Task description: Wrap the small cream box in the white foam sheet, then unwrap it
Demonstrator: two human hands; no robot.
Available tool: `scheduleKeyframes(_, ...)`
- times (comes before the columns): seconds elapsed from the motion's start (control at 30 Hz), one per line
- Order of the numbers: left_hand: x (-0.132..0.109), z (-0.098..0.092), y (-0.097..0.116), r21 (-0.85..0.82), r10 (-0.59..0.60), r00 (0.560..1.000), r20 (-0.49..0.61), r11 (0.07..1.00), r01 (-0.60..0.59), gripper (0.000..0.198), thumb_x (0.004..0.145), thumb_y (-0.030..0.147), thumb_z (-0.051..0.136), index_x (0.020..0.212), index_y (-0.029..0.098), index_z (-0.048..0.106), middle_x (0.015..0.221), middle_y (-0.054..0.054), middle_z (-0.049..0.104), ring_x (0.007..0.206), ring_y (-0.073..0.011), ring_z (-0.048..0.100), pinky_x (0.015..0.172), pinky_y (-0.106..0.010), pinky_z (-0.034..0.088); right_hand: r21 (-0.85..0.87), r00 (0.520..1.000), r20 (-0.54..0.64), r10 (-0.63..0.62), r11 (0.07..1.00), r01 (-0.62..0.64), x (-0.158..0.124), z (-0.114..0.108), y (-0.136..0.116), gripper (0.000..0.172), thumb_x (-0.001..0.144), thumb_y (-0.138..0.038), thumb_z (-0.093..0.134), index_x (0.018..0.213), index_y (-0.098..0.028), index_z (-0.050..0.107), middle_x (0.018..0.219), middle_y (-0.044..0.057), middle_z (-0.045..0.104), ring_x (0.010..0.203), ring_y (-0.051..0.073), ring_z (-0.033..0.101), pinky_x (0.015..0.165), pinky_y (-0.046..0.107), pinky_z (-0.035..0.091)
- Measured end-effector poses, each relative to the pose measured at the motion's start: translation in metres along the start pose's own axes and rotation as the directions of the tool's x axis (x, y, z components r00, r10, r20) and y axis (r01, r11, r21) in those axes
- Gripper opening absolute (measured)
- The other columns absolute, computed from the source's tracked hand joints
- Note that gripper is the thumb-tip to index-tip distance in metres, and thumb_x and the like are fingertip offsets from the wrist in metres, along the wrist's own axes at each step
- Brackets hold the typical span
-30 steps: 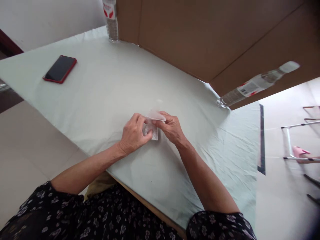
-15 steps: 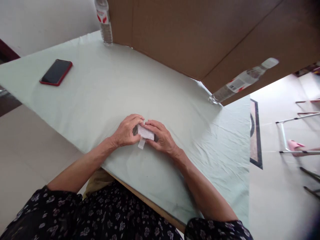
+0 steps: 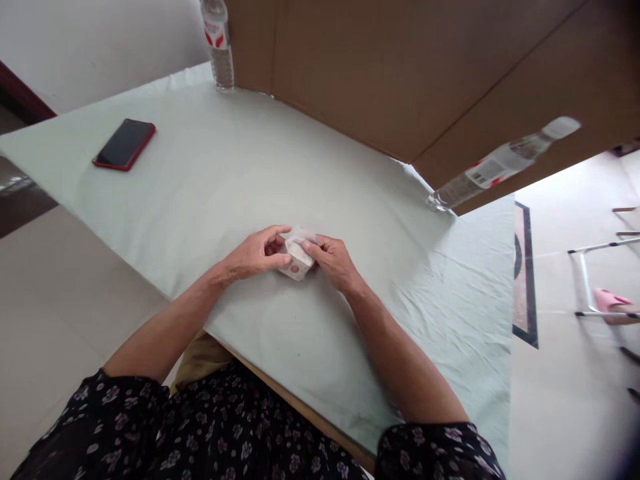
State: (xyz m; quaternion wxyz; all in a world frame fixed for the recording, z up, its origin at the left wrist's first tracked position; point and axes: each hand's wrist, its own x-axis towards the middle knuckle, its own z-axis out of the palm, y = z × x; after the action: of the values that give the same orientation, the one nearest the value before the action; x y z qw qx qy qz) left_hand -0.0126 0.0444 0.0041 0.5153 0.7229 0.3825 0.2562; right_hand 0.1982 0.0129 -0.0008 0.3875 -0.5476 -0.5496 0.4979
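A small white packet [image 3: 297,263] with faint pinkish printed marks is between my two hands over the pale green cloth. My right hand [image 3: 334,260] pinches its upper right part, thumb on top, where thin, translucent white material bunches up. From the other side, my left hand [image 3: 260,255] curls round the packet's left end, with thumb and fingertips against it. The fingers hide part of the packet, and what is inside it cannot be made out.
A phone [image 3: 124,145] with a red case lies at the left of the cloth-covered table [image 3: 210,180]. Brown cardboard panels [image 3: 350,73] stand behind, with one plastic bottle [image 3: 219,50] at the left and another bottle [image 3: 500,165] at the right. A metal-framed stand [image 3: 583,280] is beyond.
The packet has been turned, so a printed side now faces me and its pale tab no longer hangs below. My right hand has shifted to a pinch on its upper right part.
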Motion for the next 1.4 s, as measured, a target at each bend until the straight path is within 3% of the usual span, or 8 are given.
scheduleKeyframes(0.2, 0.001, 0.002, 0.003, 0.008, -0.067, 0.998, -0.019, 0.998, 0.067, 0.050, 0.077, 0.039, 0.062, 0.120, 0.015, 0.065, 0.088, -0.003, 0.071, 0.075, -0.0168, 0.064, 0.068, -0.029, 0.053, 0.151, 0.997, 0.076, -0.032, 0.988, 0.020, -0.010, -0.001, 0.003, 0.053, 0.076, -0.056, 0.076, 0.112, -0.019, 0.069, 0.094, 0.005, 0.072, 0.085, 0.019, 0.067, 0.076, 0.032, 0.054)
scheduleKeyframes(0.4, 0.002, 0.006, 0.002, -0.057, -0.045, 0.998, -0.050, 0.997, 0.042, 0.070, 0.071, 0.035, 0.065, 0.135, 0.011, 0.054, 0.111, -0.010, 0.071, 0.089, -0.0203, 0.066, 0.079, -0.033, 0.054, 0.168, 0.995, 0.082, -0.058, 0.985, 0.043, -0.009, 0.001, 0.003, 0.075, 0.068, -0.053, 0.084, 0.131, -0.019, 0.062, 0.119, 0.011, 0.072, 0.108, 0.025, 0.069, 0.095, 0.040, 0.054)
scheduleKeyframes(0.57, 0.005, 0.010, 0.000, -0.246, -0.092, 0.995, -0.045, 0.966, 0.078, 0.075, 0.067, 0.035, 0.070, 0.136, 0.010, 0.053, 0.107, -0.010, 0.070, 0.088, -0.0208, 0.066, 0.077, -0.031, 0.053, 0.162, 0.999, 0.021, -0.044, 0.986, 0.040, 0.001, 0.001, 0.006, 0.064, 0.072, -0.061, 0.079, 0.121, -0.021, 0.069, 0.114, 0.009, 0.074, 0.108, 0.027, 0.068, 0.094, 0.040, 0.053)
scheduleKeyframes(0.67, 0.006, 0.010, -0.001, -0.260, -0.087, 0.995, -0.041, 0.963, 0.073, 0.071, 0.066, 0.035, 0.072, 0.131, 0.012, 0.058, 0.104, -0.008, 0.070, 0.086, -0.0198, 0.065, 0.077, -0.031, 0.052, 0.180, 0.997, -0.079, 0.015, 0.984, 0.000, 0.015, -0.001, 0.004, 0.056, 0.071, -0.064, 0.077, 0.105, -0.020, 0.074, 0.096, 0.006, 0.075, 0.092, 0.023, 0.069, 0.081, 0.036, 0.054)
scheduleKeyframes(0.83, 0.005, 0.007, 0.001, -0.270, -0.098, 0.995, -0.008, 0.958, 0.092, 0.061, 0.067, 0.034, 0.071, 0.124, 0.013, 0.061, 0.105, -0.008, 0.070, 0.085, -0.0196, 0.065, 0.078, -0.032, 0.052, 0.283, 0.994, -0.071, 0.088, 0.957, -0.065, 0.044, -0.002, -0.008, 0.041, 0.062, -0.051, 0.084, 0.086, -0.019, 0.075, 0.078, 0.002, 0.071, 0.071, 0.016, 0.061, 0.066, 0.031, 0.048)
scheduleKeyframes(0.93, 0.004, 0.003, 0.005, -0.293, -0.094, 0.995, 0.045, 0.951, 0.103, 0.053, 0.070, 0.031, 0.068, 0.120, 0.014, 0.065, 0.105, -0.007, 0.071, 0.089, -0.0205, 0.066, 0.079, -0.031, 0.052, 0.304, 0.993, -0.119, 0.022, 0.953, 0.015, 0.049, -0.001, -0.016, 0.028, 0.062, -0.038, 0.082, 0.081, -0.020, 0.073, 0.072, -0.001, 0.068, 0.068, 0.013, 0.058, 0.069, 0.029, 0.047)
scheduleKeyframes(1.13, 0.002, 0.001, 0.009, -0.309, -0.112, 0.992, 0.053, 0.943, 0.123, 0.045, 0.070, 0.030, 0.064, 0.112, 0.015, 0.069, 0.098, -0.005, 0.073, 0.089, -0.0212, 0.068, 0.078, -0.031, 0.051, 0.126, 0.972, -0.154, -0.180, 0.972, 0.199, 0.033, -0.003, -0.029, 0.012, 0.073, -0.032, 0.074, 0.077, -0.021, 0.071, 0.073, -0.002, 0.067, 0.069, 0.013, 0.057, 0.071, 0.030, 0.046)
scheduleKeyframes(1.4, 0.002, -0.001, 0.006, -0.103, -0.113, 0.991, -0.076, 0.989, 0.105, 0.035, 0.077, 0.039, 0.061, 0.100, 0.016, 0.074, 0.090, -0.004, 0.073, 0.080, -0.0178, 0.064, 0.071, -0.027, 0.048, -0.264, 0.911, -0.165, -0.377, 0.907, 0.327, 0.011, 0.011, -0.030, 0.010, 0.085, -0.027, 0.061, 0.077, -0.022, 0.066, 0.076, -0.002, 0.069, 0.074, 0.015, 0.061, 0.076, 0.032, 0.048)
